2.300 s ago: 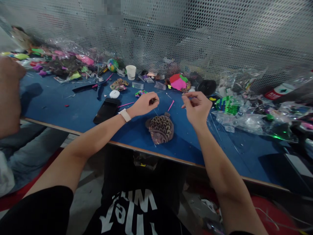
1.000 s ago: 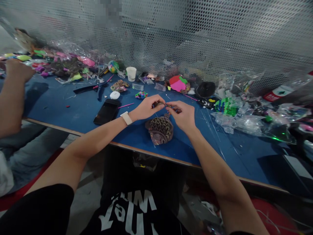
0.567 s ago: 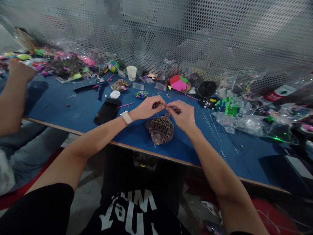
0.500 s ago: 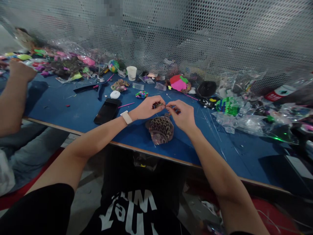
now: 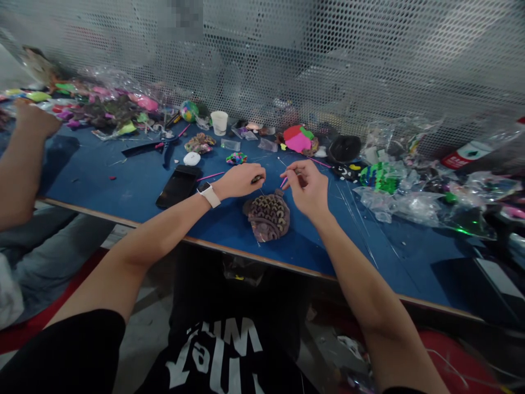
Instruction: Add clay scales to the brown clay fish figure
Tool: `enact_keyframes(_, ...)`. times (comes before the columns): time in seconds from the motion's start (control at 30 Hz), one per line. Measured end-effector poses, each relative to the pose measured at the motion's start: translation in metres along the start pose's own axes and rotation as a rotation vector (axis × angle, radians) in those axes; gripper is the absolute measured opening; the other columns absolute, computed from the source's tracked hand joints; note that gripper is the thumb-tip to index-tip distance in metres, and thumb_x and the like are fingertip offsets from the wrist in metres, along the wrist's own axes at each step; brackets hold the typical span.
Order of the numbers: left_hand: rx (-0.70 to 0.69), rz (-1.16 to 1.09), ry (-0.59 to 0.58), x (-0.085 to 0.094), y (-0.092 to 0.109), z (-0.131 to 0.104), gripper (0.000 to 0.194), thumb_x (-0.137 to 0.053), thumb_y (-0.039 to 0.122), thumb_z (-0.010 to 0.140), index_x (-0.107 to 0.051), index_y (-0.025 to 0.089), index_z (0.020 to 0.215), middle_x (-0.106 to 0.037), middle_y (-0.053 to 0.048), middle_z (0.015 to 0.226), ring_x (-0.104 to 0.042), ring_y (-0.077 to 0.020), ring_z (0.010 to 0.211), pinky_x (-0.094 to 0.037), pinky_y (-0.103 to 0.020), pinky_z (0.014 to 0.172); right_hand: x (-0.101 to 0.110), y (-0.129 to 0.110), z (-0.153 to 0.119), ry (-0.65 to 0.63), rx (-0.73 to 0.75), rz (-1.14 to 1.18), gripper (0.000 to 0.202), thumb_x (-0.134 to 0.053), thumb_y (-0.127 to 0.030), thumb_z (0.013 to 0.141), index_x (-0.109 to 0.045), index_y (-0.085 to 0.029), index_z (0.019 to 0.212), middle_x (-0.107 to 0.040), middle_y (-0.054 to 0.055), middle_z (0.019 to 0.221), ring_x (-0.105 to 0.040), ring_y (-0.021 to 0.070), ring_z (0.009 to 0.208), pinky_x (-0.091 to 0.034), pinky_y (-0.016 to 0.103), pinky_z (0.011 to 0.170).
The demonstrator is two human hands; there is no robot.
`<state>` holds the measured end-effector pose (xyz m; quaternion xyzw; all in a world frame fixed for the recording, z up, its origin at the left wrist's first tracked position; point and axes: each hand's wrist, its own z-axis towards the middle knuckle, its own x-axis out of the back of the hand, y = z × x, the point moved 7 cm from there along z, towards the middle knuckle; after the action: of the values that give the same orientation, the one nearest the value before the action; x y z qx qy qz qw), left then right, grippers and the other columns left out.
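Just above a brown clay piece with curled scale shapes (image 5: 268,216) are both hands. My left hand (image 5: 241,181), with a white-banded watch on its wrist, is curled around a small dark lump of clay. My right hand (image 5: 307,185) pinches a thin stick with a pink or purple end (image 5: 284,182), pointing toward the left hand. The clay piece lies on the blue table between my forearms, and neither hand is clearly touching it.
A black phone (image 5: 179,186), a white case (image 5: 191,158), pliers (image 5: 164,145) and a paper cup (image 5: 219,123) stand or lie left of centre. Plastic bags (image 5: 418,205) pile up at right. Another person's arm (image 5: 24,158) rests at far left.
My hands have moved apart; their fingertips were together before. The pink-ended stick now shows in my right hand, and my left hand has turned and curled more.
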<state>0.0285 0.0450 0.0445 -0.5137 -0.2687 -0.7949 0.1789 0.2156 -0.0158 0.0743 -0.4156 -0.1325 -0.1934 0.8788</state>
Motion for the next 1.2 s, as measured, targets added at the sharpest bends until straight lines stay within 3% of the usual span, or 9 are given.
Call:
enact_keyframes(0.2, 0.105, 0.062, -0.123, -0.006, -0.006, -0.002, 0.025, -0.054, 0.030, 0.110, -0.075, 0.019, 0.105, -0.081, -0.010, 0.110, -0.073, -0.0248, 0.098, -0.044, -0.032, 0.073, -0.003, 0.001, 0.000, -0.077, -0.043, 0.041, 0.045, -0.066, -0.072, 0.109, -0.060, -0.028, 0.105, -0.086, 0.001, 0.089, -0.078, 0.0178, 0.059, -0.060, 0.031, 0.059)
enact_keyframes(0.4, 0.162, 0.128, -0.183, -0.001, -0.005, -0.005, 0.026, -0.053, 0.032, 0.109, -0.076, 0.019, 0.108, -0.081, -0.011, 0.113, -0.074, -0.0255, 0.101, -0.046, -0.032, 0.073, -0.003, 0.002, 0.001, -0.036, -0.041, 0.119, 0.047, -0.068, -0.073, 0.107, -0.059, -0.028, 0.105, -0.085, 0.001, 0.088, -0.078, 0.0165, 0.060, -0.059, 0.029, 0.058)
enact_keyframes(0.6, 0.171, 0.188, -0.199, -0.001, -0.010, -0.006, 0.027, -0.053, 0.031, 0.108, -0.078, 0.019, 0.107, -0.079, -0.011, 0.114, -0.072, -0.0246, 0.095, -0.044, -0.032, 0.068, -0.001, 0.007, 0.003, 0.005, -0.086, 0.235, 0.049, -0.071, -0.075, 0.105, -0.058, -0.028, 0.106, -0.083, 0.000, 0.087, -0.078, 0.0146, 0.059, -0.051, 0.024, 0.046)
enact_keyframes(0.73, 0.115, 0.214, -0.139, -0.005, -0.015, -0.005, 0.027, -0.055, 0.027, 0.105, -0.079, 0.017, 0.098, -0.073, -0.013, 0.104, -0.069, -0.0267, 0.093, -0.047, -0.036, 0.071, -0.002, 0.011, 0.005, 0.012, -0.138, 0.289, 0.057, -0.071, -0.082, 0.101, -0.054, -0.029, 0.107, -0.084, 0.001, 0.089, -0.077, 0.0148, 0.058, -0.051, 0.024, 0.044)
enact_keyframes(0.87, 0.046, 0.231, -0.048, -0.004, -0.016, -0.005, 0.018, -0.066, 0.024, 0.098, -0.079, 0.017, 0.087, -0.071, -0.016, 0.112, -0.067, -0.0329, 0.111, -0.054, -0.045, 0.094, -0.005, 0.017, 0.006, 0.005, -0.200, 0.352, 0.061, -0.073, -0.086, 0.096, -0.051, -0.029, 0.107, -0.084, 0.001, 0.090, -0.076, 0.0154, 0.057, -0.050, 0.024, 0.043)
enact_keyframes(0.93, 0.025, 0.197, 0.000, 0.001, -0.013, -0.006, 0.009, -0.073, 0.023, 0.094, -0.080, 0.018, 0.091, -0.072, -0.016, 0.122, -0.065, -0.0356, 0.120, -0.053, -0.051, 0.105, -0.009, 0.018, 0.006, -0.012, -0.223, 0.399, 0.062, -0.077, -0.085, 0.095, -0.050, -0.030, 0.106, -0.083, 0.000, 0.088, -0.075, 0.0155, 0.055, -0.050, 0.024, 0.043)
enact_keyframes(1.07, -0.055, -0.072, 0.187, 0.019, 0.008, -0.004, 0.024, -0.070, 0.027, 0.104, -0.077, 0.018, 0.125, -0.076, -0.014, 0.124, -0.069, -0.0304, 0.117, -0.055, -0.049, 0.109, -0.013, 0.018, 0.003, -0.046, -0.243, 0.434, 0.062, -0.080, -0.083, 0.093, -0.051, -0.029, 0.105, -0.081, -0.001, 0.086, -0.074, 0.0150, 0.055, -0.050, 0.024, 0.043)
enact_keyframes(1.2, -0.094, -0.476, 0.431, 0.036, 0.023, -0.008, 0.030, -0.070, 0.041, 0.111, -0.075, 0.019, 0.130, -0.080, -0.011, 0.121, -0.075, -0.0213, 0.104, -0.061, -0.038, 0.098, -0.022, 0.016, 0.000, -0.134, -0.277, 0.440, 0.063, -0.082, -0.083, 0.091, -0.053, -0.029, 0.103, -0.080, -0.001, 0.085, -0.073, 0.0144, 0.055, -0.051, 0.024, 0.044)
